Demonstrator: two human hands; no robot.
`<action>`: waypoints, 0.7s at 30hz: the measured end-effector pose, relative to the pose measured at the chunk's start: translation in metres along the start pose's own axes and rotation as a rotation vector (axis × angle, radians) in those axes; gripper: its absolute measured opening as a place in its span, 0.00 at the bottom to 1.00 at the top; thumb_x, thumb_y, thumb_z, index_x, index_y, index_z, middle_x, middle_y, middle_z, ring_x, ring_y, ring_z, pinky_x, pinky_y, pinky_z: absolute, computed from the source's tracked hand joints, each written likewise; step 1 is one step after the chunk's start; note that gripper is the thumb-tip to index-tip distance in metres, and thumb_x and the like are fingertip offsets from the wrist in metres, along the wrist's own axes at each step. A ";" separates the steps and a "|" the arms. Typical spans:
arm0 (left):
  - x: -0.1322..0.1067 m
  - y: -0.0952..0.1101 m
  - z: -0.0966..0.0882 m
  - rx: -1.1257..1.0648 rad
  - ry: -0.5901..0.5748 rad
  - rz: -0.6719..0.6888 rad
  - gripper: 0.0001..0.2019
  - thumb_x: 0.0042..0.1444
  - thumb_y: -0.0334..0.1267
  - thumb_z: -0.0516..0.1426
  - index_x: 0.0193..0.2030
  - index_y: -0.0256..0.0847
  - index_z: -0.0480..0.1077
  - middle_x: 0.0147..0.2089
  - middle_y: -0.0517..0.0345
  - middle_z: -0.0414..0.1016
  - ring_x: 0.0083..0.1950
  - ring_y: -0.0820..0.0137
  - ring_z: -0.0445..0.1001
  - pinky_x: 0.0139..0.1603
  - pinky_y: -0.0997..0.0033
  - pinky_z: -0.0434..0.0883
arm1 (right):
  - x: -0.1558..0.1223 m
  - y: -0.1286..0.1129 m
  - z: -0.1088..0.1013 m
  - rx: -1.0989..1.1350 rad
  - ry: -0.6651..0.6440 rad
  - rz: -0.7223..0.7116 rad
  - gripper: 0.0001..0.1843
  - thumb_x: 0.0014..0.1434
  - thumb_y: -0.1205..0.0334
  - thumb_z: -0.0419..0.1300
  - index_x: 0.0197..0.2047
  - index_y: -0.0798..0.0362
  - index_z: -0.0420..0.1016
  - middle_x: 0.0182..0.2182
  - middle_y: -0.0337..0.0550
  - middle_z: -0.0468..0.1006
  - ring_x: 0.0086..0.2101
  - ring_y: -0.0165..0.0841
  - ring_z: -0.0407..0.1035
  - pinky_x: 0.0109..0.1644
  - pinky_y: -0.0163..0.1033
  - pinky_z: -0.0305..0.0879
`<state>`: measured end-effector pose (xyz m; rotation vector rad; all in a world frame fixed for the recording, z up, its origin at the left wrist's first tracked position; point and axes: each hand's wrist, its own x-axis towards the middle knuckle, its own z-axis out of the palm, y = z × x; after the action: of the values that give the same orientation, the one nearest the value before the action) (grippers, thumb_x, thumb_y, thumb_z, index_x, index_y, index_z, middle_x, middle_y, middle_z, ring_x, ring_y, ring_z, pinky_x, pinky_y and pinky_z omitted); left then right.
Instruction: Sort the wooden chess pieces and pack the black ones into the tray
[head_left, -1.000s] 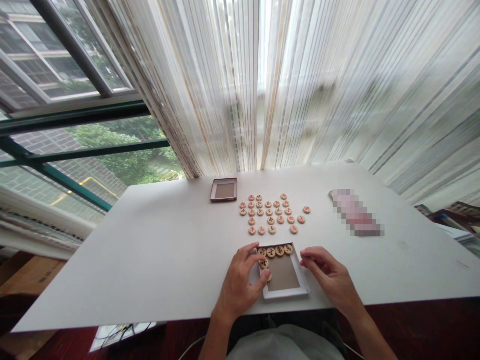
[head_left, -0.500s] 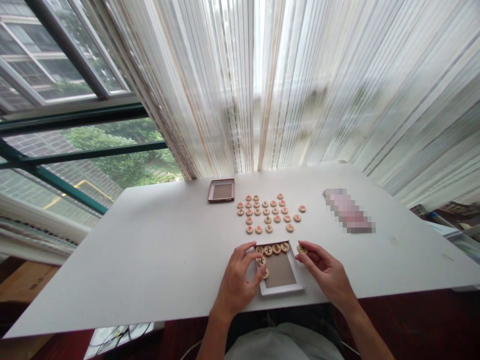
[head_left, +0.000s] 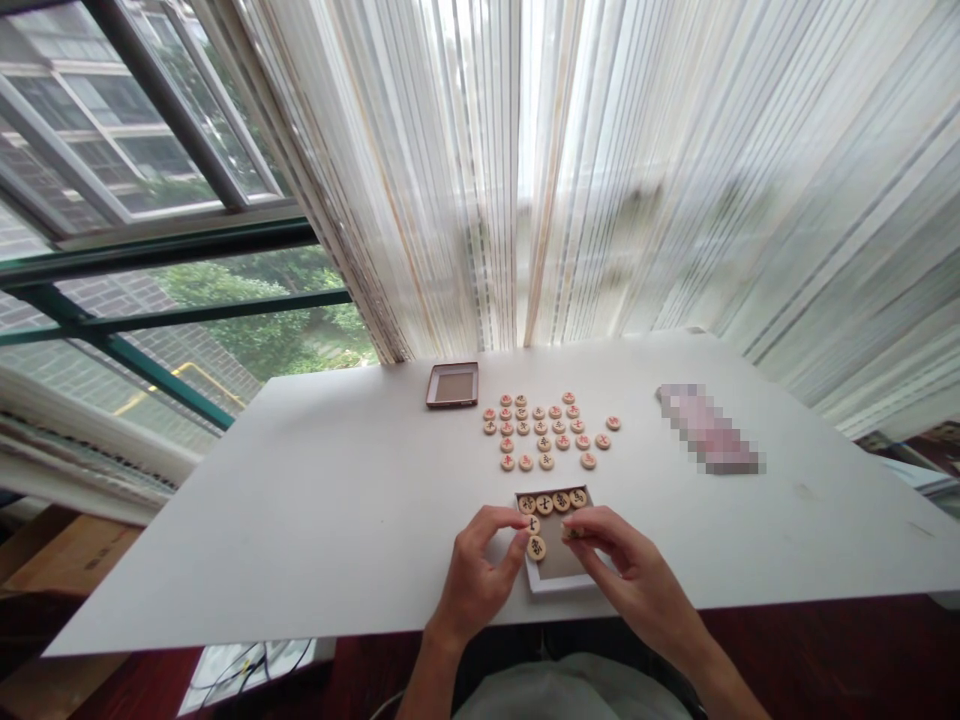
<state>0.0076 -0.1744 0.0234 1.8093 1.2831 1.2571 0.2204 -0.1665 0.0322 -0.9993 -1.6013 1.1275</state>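
Observation:
A shallow white-sided box (head_left: 566, 582) lies near the front edge with several round wooden Chinese chess pieces in it. A row of black-marked pieces (head_left: 561, 502) runs along its far wall, and two more, one of them a chess piece (head_left: 536, 548), stand down its left side. At the left wall, my left hand (head_left: 480, 570) has thumb and forefinger apart, their tips close to those two pieces; it holds nothing. Over the middle of the box, my right hand (head_left: 637, 560) pinches a Chinese chess piece (head_left: 572, 532), tilted and partly hidden by the fingers.
More pieces with red and black characters (head_left: 544, 427) lie spread beyond the box on the white table (head_left: 337, 540). A box lid (head_left: 452, 386) sits at the back. A blurred-out pink item (head_left: 709, 430) is on the right. Striped curtains (head_left: 525, 200) hang behind.
My right hand has moved left with its chess piece, from beside the box to above it. My left fingers have drawn back slightly, uncovering the lower left piece. The view has shifted a little.

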 end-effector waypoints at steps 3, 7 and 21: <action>-0.002 0.011 0.005 -0.013 -0.040 -0.011 0.07 0.62 0.38 0.59 0.46 0.42 0.74 0.43 0.54 0.78 0.44 0.66 0.76 0.48 0.66 0.74 | -0.001 -0.006 0.006 -0.013 -0.042 -0.028 0.10 0.67 0.61 0.57 0.48 0.46 0.78 0.46 0.47 0.76 0.48 0.39 0.73 0.52 0.41 0.74; -0.002 0.018 0.015 -0.029 -0.011 -0.041 0.06 0.61 0.38 0.61 0.44 0.42 0.74 0.40 0.56 0.79 0.39 0.68 0.76 0.43 0.68 0.74 | -0.004 -0.008 0.013 -0.020 -0.064 -0.048 0.12 0.68 0.62 0.55 0.49 0.45 0.79 0.45 0.46 0.76 0.47 0.38 0.73 0.52 0.42 0.73; -0.001 0.008 0.004 0.000 -0.042 -0.002 0.08 0.64 0.35 0.57 0.47 0.44 0.75 0.45 0.54 0.79 0.47 0.65 0.77 0.51 0.64 0.75 | -0.004 -0.001 0.012 -0.011 -0.016 -0.004 0.08 0.66 0.58 0.59 0.47 0.49 0.76 0.45 0.46 0.76 0.47 0.38 0.74 0.51 0.40 0.73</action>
<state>0.0144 -0.1784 0.0280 1.8239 1.2615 1.2122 0.2096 -0.1729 0.0299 -0.9964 -1.6235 1.1281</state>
